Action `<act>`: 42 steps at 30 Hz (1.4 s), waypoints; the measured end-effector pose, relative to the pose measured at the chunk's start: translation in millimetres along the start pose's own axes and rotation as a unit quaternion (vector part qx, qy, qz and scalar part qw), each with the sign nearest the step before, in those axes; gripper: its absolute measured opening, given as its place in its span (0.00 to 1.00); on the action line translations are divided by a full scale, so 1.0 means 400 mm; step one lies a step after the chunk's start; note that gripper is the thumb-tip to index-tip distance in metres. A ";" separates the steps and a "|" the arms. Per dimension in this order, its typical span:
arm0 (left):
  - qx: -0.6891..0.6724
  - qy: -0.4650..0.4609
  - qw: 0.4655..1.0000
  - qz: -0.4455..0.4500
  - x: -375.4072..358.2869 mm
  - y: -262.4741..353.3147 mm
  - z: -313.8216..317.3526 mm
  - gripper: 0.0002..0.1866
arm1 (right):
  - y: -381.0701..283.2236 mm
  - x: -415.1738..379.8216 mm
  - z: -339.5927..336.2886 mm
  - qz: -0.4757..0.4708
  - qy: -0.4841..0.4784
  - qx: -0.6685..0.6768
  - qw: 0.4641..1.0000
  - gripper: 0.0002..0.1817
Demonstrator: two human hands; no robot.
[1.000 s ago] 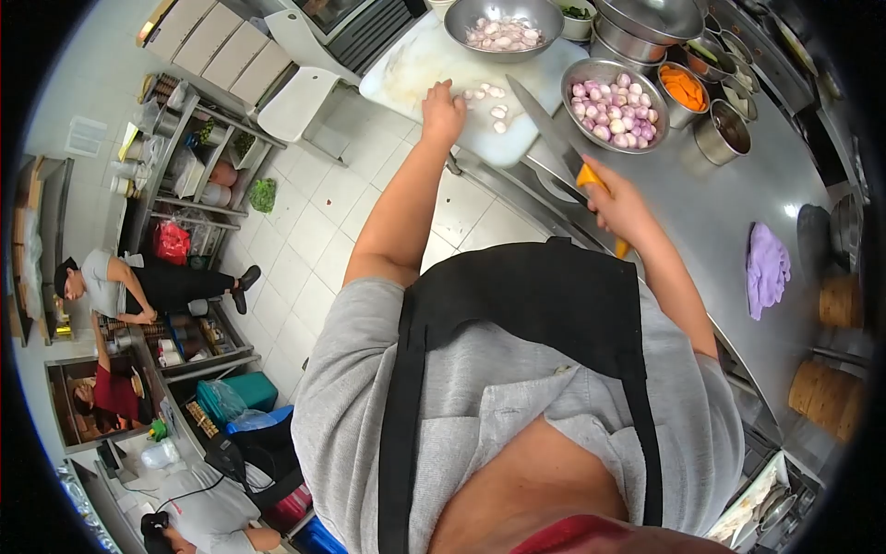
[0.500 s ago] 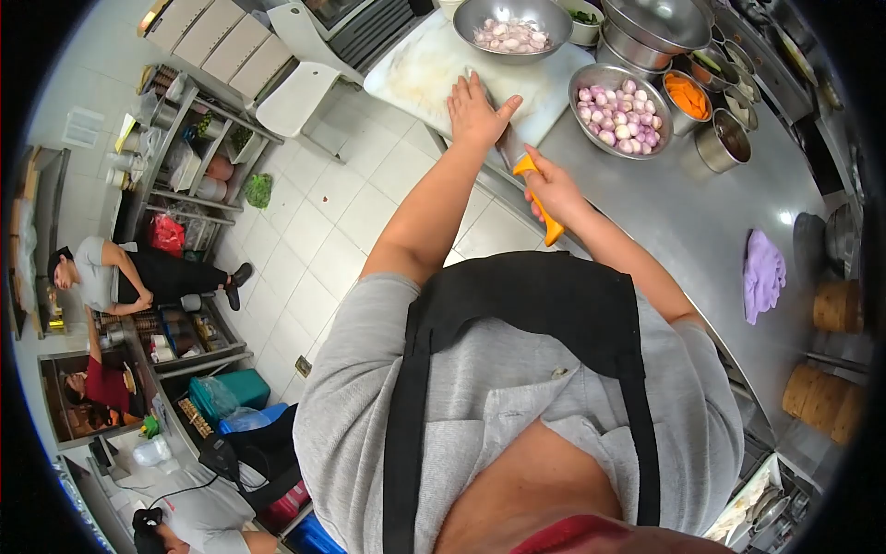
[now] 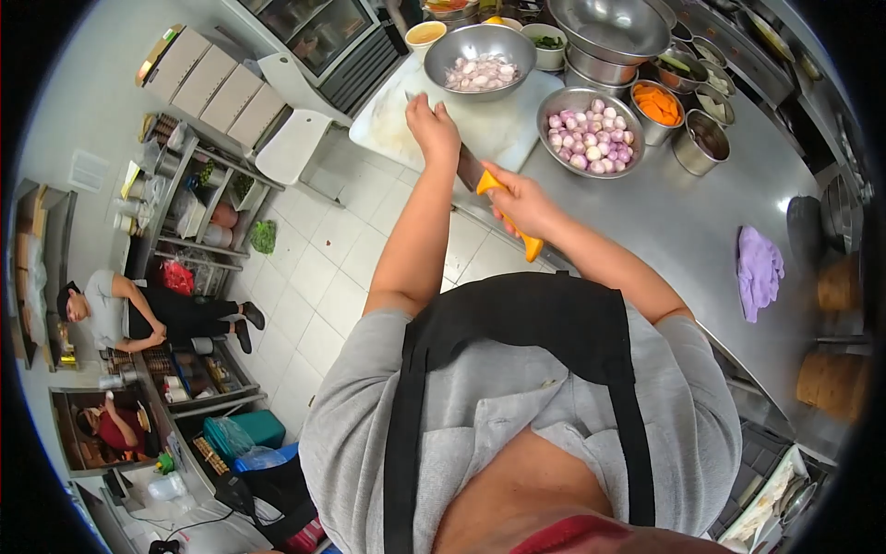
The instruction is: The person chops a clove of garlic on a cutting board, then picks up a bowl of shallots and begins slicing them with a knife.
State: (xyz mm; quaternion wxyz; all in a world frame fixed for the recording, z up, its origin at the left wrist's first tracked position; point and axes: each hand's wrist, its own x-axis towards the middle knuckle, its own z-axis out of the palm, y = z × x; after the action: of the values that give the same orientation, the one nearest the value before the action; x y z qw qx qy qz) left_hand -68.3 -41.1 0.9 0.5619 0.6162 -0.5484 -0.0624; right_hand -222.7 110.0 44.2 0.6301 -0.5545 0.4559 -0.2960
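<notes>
My right hand point(image 3: 520, 205) is closed round the yellow handle of a kitchen knife point(image 3: 470, 169). Its broad blade points up and left over the near edge of a white cutting board point(image 3: 392, 125). My left hand point(image 3: 432, 131) lies across the blade with fingers bent, apparently gripping it; the hand hides the blade's middle, and a small tip shows past the fingers. On the board stands a steel bowl point(image 3: 510, 50) of peeled, cut shallots point(image 3: 481, 73). Right of the board, a second steel bowl point(image 3: 616, 110) holds whole peeled purple shallots point(image 3: 591, 135).
Steel pots, one with orange carrot pieces point(image 3: 657, 103), crowd the back right. A purple cloth point(image 3: 759, 274) lies on the steel counter point(image 3: 646, 222). At left are a white chair point(image 3: 293, 148), a shelf rack point(image 3: 198, 185) and a co-worker point(image 3: 152, 309) standing.
My left hand has gone from spread flat over the blade to bent fingers. Both hands and the knife appear farther left in view; the camera view has also shifted.
</notes>
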 end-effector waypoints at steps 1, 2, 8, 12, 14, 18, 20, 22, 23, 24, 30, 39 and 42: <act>-0.008 0.005 0.999 0.050 0.032 0.040 0.005 0.19 | -0.026 -0.014 -0.012 -0.025 0.013 0.001 1.000 0.30; -0.015 0.011 0.995 0.100 0.063 0.076 0.017 0.18 | -0.050 -0.028 -0.028 -0.025 0.014 0.003 1.000 0.30; -0.082 0.038 0.980 0.175 0.237 0.192 0.182 0.14 | -0.112 -0.086 -0.152 -0.085 0.090 0.008 0.992 0.29; -0.110 -0.058 0.986 0.114 0.284 0.130 0.291 0.11 | -0.091 -0.185 -0.223 -0.054 0.109 0.004 0.993 0.28; 0.028 -0.127 0.991 0.030 0.289 0.124 0.298 0.11 | -0.087 -0.253 -0.237 -0.054 0.128 0.000 0.990 0.28; -0.076 0.016 0.983 0.165 0.327 0.211 0.271 0.13 | -0.057 -0.353 -0.289 -0.074 0.186 0.032 0.979 0.28; -0.098 0.038 0.986 0.126 0.328 0.223 0.268 0.14 | -0.055 -0.375 -0.302 -0.085 0.207 0.049 0.973 0.28; 0.227 -0.211 0.949 0.061 0.336 0.154 0.282 0.16 | -0.053 -0.393 -0.315 -0.112 0.245 0.037 0.962 0.28; 0.353 -0.208 0.897 0.163 0.306 0.114 0.291 0.16 | -0.058 -0.401 -0.321 -0.126 0.253 0.038 0.959 0.28; 0.466 -0.194 0.822 0.264 0.266 0.133 0.276 0.17 | -0.064 -0.409 -0.335 -0.124 0.262 0.034 0.956 0.28; 0.052 -0.188 0.949 0.249 0.205 0.285 0.292 0.12 | -0.067 -0.431 -0.387 -0.163 0.319 0.055 0.932 0.27; 0.033 -0.535 0.806 0.252 -0.059 0.360 0.319 0.11 | -0.049 -0.425 -0.383 -0.191 0.331 0.107 0.918 0.27; 0.113 -0.467 0.855 0.194 -0.047 0.300 0.375 0.13 | -0.035 -0.426 -0.379 -0.191 0.314 0.108 0.924 0.27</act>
State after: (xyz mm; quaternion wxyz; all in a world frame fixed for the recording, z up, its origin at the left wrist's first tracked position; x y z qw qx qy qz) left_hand -252.1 -92.7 27.8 0.1672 0.4550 -0.8579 -0.1702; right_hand -427.4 191.8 104.3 0.4424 -0.4387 0.4810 -0.6168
